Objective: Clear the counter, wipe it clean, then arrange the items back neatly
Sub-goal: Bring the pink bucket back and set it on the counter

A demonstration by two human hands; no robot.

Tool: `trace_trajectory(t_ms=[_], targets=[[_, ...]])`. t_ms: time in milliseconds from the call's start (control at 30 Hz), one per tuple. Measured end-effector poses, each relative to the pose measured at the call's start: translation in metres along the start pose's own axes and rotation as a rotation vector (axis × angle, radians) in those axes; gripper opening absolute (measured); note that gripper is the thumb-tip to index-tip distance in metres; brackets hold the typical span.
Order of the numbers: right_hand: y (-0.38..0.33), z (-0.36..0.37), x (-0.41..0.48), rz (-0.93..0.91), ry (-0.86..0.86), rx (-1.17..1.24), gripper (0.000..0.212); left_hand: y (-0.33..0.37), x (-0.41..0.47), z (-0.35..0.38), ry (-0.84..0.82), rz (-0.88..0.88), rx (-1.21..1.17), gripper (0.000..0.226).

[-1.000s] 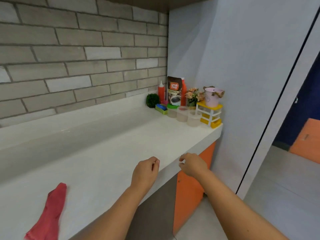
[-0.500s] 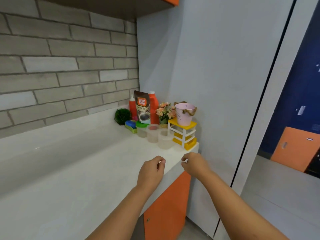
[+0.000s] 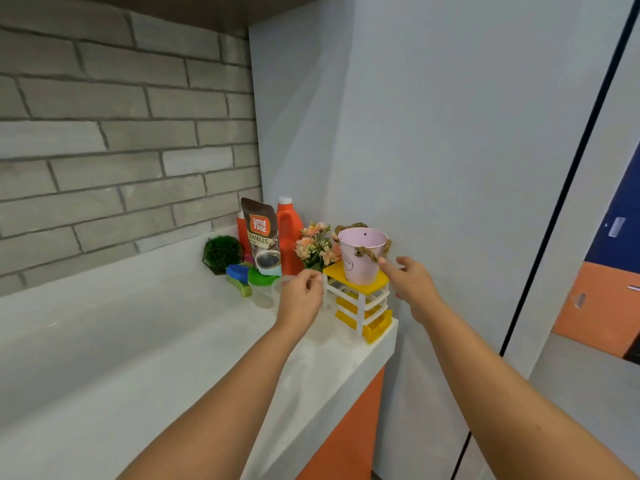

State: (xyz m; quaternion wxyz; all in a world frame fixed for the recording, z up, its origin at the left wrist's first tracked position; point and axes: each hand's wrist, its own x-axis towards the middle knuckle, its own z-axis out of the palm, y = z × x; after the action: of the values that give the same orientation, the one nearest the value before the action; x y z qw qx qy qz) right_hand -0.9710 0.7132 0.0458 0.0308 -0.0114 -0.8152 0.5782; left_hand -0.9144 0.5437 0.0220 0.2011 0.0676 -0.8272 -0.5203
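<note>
Mid-frame, the right hand (image 3: 412,285) reaches with straight fingers, just beside the pink metal bucket (image 3: 360,258) standing on the small yellow-and-white plastic drawer unit (image 3: 362,306) at the end of the white counter (image 3: 138,341). The left hand (image 3: 300,299), fingers curled, overlaps clear plastic cups (image 3: 280,287); whether it grips one cannot be told.

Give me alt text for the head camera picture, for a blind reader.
Two bare hands hover by items crowded on a white counter: the left hand at a clear cup, the right hand open beside a pink bucket atop a yellow drawer unit.
</note>
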Motion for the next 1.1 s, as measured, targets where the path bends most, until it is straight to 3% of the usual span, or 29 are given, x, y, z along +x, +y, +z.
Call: trace_trajectory(t_ms=[167,333,467,767,1100], targets=[[-0.002,0.015,0.025,0.036,-0.028,0.067,0.096,0.008,0.061,0.014,-0.026,-0.099,-0.066,0.028],[0.000,0.027,0.037,-0.053,-0.050,0.232,0.061,0.023,0.090,0.029,-0.100,-0.177,-0.186,0.038],[0.002,0.029,0.042,-0.100,-0.065,0.294,0.050,0.021,0.100,0.040,-0.165,-0.213,-0.295,0.041],[-0.001,0.019,0.035,-0.197,-0.068,0.263,0.049,0.018,0.099,0.042,-0.153,-0.243,-0.473,0.040],[-0.013,0.024,0.003,-0.289,-0.107,0.258,0.047,0.023,0.054,0.008,-0.001,-0.238,-0.536,0.041]])
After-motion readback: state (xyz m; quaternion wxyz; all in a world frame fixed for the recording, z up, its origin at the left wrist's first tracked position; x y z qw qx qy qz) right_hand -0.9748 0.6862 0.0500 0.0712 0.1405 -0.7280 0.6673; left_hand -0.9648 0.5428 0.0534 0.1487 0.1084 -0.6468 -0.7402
